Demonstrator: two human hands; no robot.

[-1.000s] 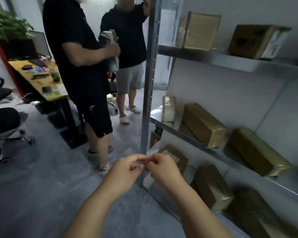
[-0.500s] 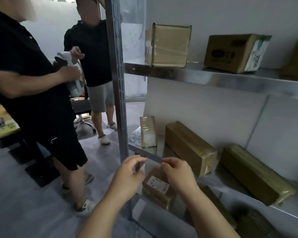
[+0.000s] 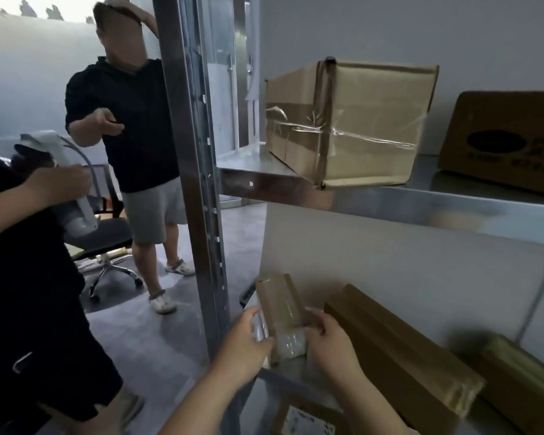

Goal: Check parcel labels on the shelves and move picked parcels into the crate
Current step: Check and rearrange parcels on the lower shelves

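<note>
A small taped brown parcel [image 3: 280,306] stands on end at the left end of the middle metal shelf [image 3: 299,376]. My left hand [image 3: 244,346] grips its left side and my right hand [image 3: 330,340] grips its right side, low down near a pale label. A long brown parcel [image 3: 399,353] lies beside it to the right, and another wrapped parcel [image 3: 522,381] lies further right. On the upper shelf [image 3: 421,202] sits a large taped carton [image 3: 352,120] and a printed box [image 3: 506,139]. No crate is in view.
The shelf's steel upright post [image 3: 195,183] stands just left of my hands. Two people stand to the left: one in grey shorts [image 3: 129,130], one close by holding a white device [image 3: 73,183]. An office chair [image 3: 104,243] is behind them. A labelled parcel [image 3: 308,420] lies on the lower shelf.
My view has come closer to the shelves and risen. Both hands went from touching each other in front of the post to closing on the small upright parcel on the middle shelf.
</note>
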